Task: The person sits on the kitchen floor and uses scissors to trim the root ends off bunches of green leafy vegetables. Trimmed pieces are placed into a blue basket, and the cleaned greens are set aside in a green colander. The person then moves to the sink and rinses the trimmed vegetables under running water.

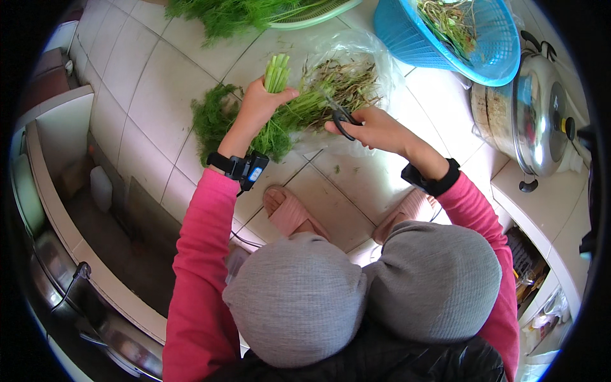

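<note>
My left hand [261, 102] grips a bunch of green stalks [277, 75], their cut ends pointing away from me. Feathery green fronds [215, 114], like dill or fennel, spread out below and beside that fist. In my right hand [377, 129] is a pair of scissors [341, 114] with black handles. Its blades point up and left, over the heap of stems. A clear plastic bag [389, 62] lies on the floor under the heap, which has brown, root-like trimmings [355, 79] on its far side.
A pale green colander [320, 16] holding more fronds [229, 14] stands at the far side. A blue plastic basket [405, 43] with trimmings is at the far right, beside a lidded metal pot [544, 114]. My slippered feet [291, 210] rest on the floor tiles [329, 186].
</note>
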{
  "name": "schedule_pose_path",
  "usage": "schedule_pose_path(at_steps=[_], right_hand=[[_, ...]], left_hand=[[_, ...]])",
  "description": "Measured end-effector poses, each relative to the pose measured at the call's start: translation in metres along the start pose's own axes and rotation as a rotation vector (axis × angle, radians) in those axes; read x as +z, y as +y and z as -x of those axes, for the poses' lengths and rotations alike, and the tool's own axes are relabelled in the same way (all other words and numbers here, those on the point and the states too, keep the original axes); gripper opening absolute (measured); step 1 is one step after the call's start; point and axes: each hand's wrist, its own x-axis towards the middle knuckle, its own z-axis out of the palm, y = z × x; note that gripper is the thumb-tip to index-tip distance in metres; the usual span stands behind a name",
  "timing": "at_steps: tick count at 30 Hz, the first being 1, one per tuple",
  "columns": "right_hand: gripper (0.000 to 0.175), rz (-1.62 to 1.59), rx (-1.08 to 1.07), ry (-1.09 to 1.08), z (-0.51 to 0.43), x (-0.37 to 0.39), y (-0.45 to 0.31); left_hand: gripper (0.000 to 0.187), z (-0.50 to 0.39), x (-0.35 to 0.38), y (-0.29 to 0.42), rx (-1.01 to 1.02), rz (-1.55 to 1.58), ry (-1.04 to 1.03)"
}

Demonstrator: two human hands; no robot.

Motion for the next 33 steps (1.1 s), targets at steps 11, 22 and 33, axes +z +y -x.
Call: schedule_pose_path(at_steps=[11, 22, 33], right_hand=[[0.056, -0.025, 0.095, 0.191, 0.008, -0.004, 0.02], [0.069, 0.162, 0.067, 0.058, 0.008, 0.022, 0.015], [0.071, -0.014, -0.008, -0.042, -0.001, 0.027, 0.025]], left_hand=[[0.028, 0.011, 0.002, 0.004, 0.035, 0.002, 0.054], [0.027, 0.013, 0.006, 0.002, 0.022, 0.001, 0.034], [0.023, 0.012, 0.012, -0.001, -0.023, 0.027, -0.01]])
